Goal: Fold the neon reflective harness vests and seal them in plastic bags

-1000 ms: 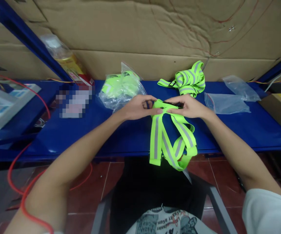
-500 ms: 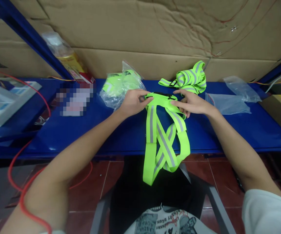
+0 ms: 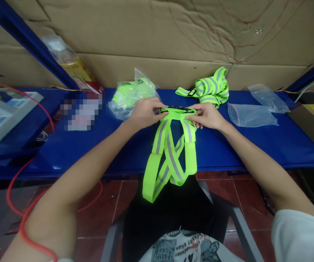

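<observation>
A neon yellow-green reflective harness [image 3: 172, 156] with grey stripes is held up between my hands, its waist band folded in layers with a black buckle part at the top. My left hand [image 3: 145, 112] pinches the left end of the folded band. At the right end, my right hand [image 3: 207, 115] grips the band between thumb and fingers. The crossed shoulder straps hang down over the table's front edge. Behind my right hand lies another bunched reflective harness [image 3: 213, 88]. A clear plastic bag [image 3: 132, 95] with neon material inside sits behind my left hand.
Flattened clear zip bags [image 3: 251, 114] lie on the blue table [image 3: 214, 153] at right, beside an open cardboard box [image 3: 309, 122]. A bottle [image 3: 67, 60] stands at the back left. A red hose [image 3: 23, 233] loops near my left arm. Cardboard [image 3: 135, 40] backs the table.
My right hand has moved left, closing on the band's right end, and the folded band is narrower. The hanging straps have swung left.
</observation>
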### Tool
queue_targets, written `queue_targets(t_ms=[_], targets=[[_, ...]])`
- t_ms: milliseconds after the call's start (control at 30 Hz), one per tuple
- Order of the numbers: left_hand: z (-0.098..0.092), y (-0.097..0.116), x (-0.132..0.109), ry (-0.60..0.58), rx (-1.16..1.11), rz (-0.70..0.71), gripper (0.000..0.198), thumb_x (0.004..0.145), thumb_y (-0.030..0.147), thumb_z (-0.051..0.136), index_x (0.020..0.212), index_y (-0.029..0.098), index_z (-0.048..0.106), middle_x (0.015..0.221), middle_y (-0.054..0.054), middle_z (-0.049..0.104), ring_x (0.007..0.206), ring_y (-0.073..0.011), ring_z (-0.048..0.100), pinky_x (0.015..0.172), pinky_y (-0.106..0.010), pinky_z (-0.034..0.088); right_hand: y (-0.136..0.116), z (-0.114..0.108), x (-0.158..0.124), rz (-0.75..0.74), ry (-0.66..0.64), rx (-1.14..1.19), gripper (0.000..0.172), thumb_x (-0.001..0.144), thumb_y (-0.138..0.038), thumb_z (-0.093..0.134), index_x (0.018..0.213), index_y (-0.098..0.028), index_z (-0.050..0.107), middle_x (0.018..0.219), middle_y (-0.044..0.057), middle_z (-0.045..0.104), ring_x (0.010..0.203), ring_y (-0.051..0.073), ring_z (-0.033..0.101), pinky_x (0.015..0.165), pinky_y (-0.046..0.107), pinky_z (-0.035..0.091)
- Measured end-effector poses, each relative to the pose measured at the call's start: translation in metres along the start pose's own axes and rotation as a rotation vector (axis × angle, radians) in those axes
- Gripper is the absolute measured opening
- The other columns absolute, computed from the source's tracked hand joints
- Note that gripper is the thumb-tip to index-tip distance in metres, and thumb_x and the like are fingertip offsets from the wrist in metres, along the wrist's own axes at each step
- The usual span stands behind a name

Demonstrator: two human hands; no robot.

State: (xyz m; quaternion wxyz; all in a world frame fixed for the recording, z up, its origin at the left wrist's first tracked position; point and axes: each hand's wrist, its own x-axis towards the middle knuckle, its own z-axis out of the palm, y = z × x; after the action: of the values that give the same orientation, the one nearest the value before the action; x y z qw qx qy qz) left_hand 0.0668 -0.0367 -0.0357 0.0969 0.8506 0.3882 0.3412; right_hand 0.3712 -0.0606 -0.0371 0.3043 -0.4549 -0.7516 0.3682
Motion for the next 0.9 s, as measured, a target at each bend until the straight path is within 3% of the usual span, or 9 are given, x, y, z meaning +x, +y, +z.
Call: queue_targets(t_ms=[133,267,400,533,667,733,800,900], targets=[[-0.005,-0.002,-0.003,-0.093,0.069,0.130,0.040,0.099,0.036,0.068,0.135,0.022,0.080,0.106,-0.008,0.076,0.078,-0.0180,0.067,0.078,-0.032,0.056,-0.006,-0.002,-0.001,-0.226,0.167,-0.451,0.037,0.090,-0.045,0.079,0.117,-0.022,0.089,0.072,0.002,0.078,0.060,0.019,0.066,0.059,0.032,0.045],[-0.003,-0.003,-0.007,-0.111,0.180,0.274,0.035,0.105,0.031,0.062,0.133,0.025,0.081,0.101,-0.008,0.071,0.083,-0.0191,0.066,0.076,-0.031,0.052,-0.004,-0.006,-0.001,-0.258,0.160,-0.598,0.033,0.085,-0.034,0.080,0.115,-0.023,0.089,0.078,0.003,0.081,0.067,0.022,0.071,0.065,0.032,0.044],[-0.007,-0.003,-0.005,-0.196,0.187,0.269,0.031,0.099,0.026,0.068,0.125,0.026,0.084,0.100,-0.007,0.068,0.084,-0.0195,0.064,0.074,-0.032,0.049,-0.005,-0.015,-0.002,-0.230,0.046,-0.416,0.036,0.078,-0.034,0.086,0.113,-0.023,0.088,0.074,0.001,0.081,0.063,0.020,0.071,0.065,0.032,0.052],[-0.016,-0.004,0.001,-0.295,-0.018,0.222,0.025,0.097,0.040,0.076,0.114,0.025,0.088,0.093,-0.006,0.065,0.082,-0.0193,0.064,0.074,-0.032,0.050,-0.010,-0.022,-0.005,-0.112,-0.105,-0.088,0.041,0.083,-0.048,0.087,0.113,-0.020,0.088,0.075,0.004,0.082,0.059,0.018,0.070,0.057,0.032,0.057],[-0.015,-0.010,0.003,-0.286,-0.168,0.166,0.029,0.100,0.046,0.073,0.109,0.024,0.089,0.093,-0.006,0.066,0.080,-0.0169,0.064,0.072,-0.030,0.052,-0.005,-0.017,-0.001,0.010,-0.056,-0.013,0.071,0.081,-0.057,0.092,0.138,-0.017,0.077,0.064,-0.001,0.074,0.047,0.015,0.061,0.042,0.028,0.044],[-0.011,-0.013,0.003,-0.262,-0.194,0.109,0.028,0.097,0.047,0.077,0.106,0.023,0.089,0.093,-0.006,0.066,0.077,-0.0152,0.063,0.070,-0.029,0.054,0.001,-0.013,0.002,0.032,-0.045,-0.073,0.075,0.077,-0.060,0.094,0.135,-0.015,0.077,0.055,-0.006,0.064,0.043,0.012,0.050,0.042,0.027,0.034],[-0.006,-0.017,0.002,-0.247,-0.212,0.042,0.032,0.093,0.047,0.083,0.113,0.022,0.086,0.100,-0.006,0.067,0.074,-0.0133,0.062,0.070,-0.028,0.056,0.006,-0.009,0.004,0.024,-0.070,-0.112,0.068,0.075,-0.063,0.094,0.122,-0.015,0.080,0.056,-0.007,0.059,0.046,0.011,0.047,0.046,0.028,0.032],[-0.002,-0.021,0.000,-0.224,-0.206,-0.019,0.059,0.087,0.046,0.089,0.140,0.023,0.075,0.111,-0.007,0.065,0.070,-0.0116,0.060,0.068,-0.028,0.058,0.005,-0.007,0.003,-0.040,-0.049,-0.143,0.059,0.077,-0.061,0.092,0.115,-0.018,0.078,0.060,-0.007,0.054,0.052,0.012,0.045,0.052,0.029,0.034]])
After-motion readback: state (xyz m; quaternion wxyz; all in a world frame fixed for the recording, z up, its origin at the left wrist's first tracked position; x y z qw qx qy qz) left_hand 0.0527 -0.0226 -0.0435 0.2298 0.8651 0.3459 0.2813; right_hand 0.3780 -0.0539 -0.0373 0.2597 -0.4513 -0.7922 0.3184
